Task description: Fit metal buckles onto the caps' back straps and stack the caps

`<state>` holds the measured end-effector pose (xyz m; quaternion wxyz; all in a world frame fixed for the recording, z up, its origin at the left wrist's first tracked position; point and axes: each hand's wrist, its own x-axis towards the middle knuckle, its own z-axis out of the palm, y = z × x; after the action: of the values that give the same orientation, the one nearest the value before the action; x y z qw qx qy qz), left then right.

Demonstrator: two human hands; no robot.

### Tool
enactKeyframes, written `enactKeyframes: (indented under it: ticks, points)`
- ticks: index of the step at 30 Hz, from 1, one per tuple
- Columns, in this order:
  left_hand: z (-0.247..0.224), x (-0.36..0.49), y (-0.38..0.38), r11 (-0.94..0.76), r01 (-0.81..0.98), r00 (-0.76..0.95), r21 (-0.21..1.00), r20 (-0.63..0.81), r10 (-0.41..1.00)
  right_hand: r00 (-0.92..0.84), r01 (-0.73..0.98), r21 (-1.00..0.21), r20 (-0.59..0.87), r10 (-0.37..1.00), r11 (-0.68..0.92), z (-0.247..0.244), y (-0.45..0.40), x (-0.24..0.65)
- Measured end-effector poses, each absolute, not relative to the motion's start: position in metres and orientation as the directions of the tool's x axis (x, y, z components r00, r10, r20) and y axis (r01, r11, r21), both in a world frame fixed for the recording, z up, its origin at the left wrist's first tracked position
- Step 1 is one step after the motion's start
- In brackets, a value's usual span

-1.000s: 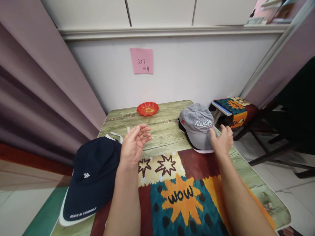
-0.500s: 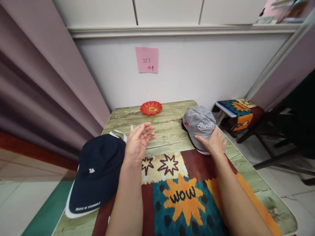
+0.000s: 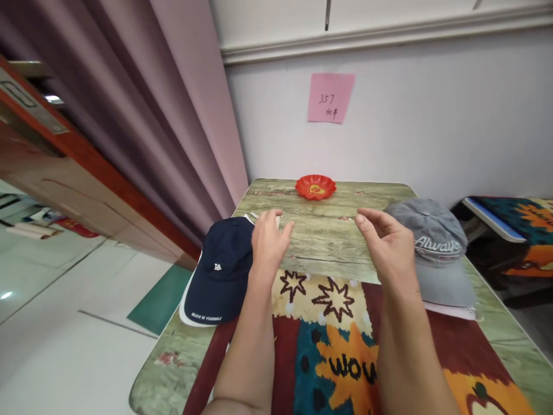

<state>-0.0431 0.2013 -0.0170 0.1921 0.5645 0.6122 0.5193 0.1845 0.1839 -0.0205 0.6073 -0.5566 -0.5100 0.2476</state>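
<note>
navy cap (image 3: pixel 224 268) lies beside the spread left hand (image 3: pixel 268 241), grey cap (image 3: pixel 438 245) beside the spread right hand (image 3: pixel 391 248).

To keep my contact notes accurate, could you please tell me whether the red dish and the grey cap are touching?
Apart: the head view shows bare tabletop between the red dish and the grey cap.

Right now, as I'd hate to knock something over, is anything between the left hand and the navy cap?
Nothing visible is: the left hand is right by the edge of the navy cap, though I can't tell if they touch. The red dish sits farther back, out of the way.
</note>
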Motion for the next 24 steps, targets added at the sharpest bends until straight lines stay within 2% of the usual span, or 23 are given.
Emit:
enactKeyframes:
  ticks: [3, 6, 10, 12, 15, 19, 24]
  points:
    - [-0.014, -0.074, 0.198, -0.019, 0.710, -0.409, 0.704, 0.435, 0.803, 0.357, 0.327, -0.914, 0.353, 0.865, 0.239, -0.025, 0.186, 0.181]
    - [-0.013, -0.101, 0.194, 0.196, 0.767, -0.535, 0.611, 0.440, 0.721, 0.388, 0.370, -0.905, 0.356, 0.850, 0.210, -0.029, 0.190, 0.185]
    - [-0.014, -0.120, 0.191, 0.483, 0.738, -0.653, 0.472, 0.315, 0.689, 0.411, 0.411, -0.898, 0.334, 0.848, 0.155, -0.035, 0.195, 0.190]
    - [-0.015, -0.121, 0.191, 0.560, 0.726, -0.674, 0.400, 0.250, 0.695, 0.407, 0.413, -0.897, 0.337, 0.849, 0.158, -0.037, 0.195, 0.191]
    - [-0.015, -0.121, 0.191, 0.588, 0.722, -0.682, 0.363, 0.235, 0.692, 0.406, 0.406, -0.898, 0.343, 0.847, 0.169, -0.037, 0.194, 0.193]
    - [-0.010, -0.119, 0.189, 0.574, 0.729, -0.679, 0.372, 0.292, 0.673, 0.402, 0.428, -0.891, 0.340, 0.850, 0.154, -0.033, 0.189, 0.195]
    - [0.009, -0.114, 0.174, 0.465, 0.769, -0.637, 0.439, 0.472, 0.609, 0.396, 0.403, -0.895, 0.359, 0.845, 0.191, -0.032, 0.188, 0.197]
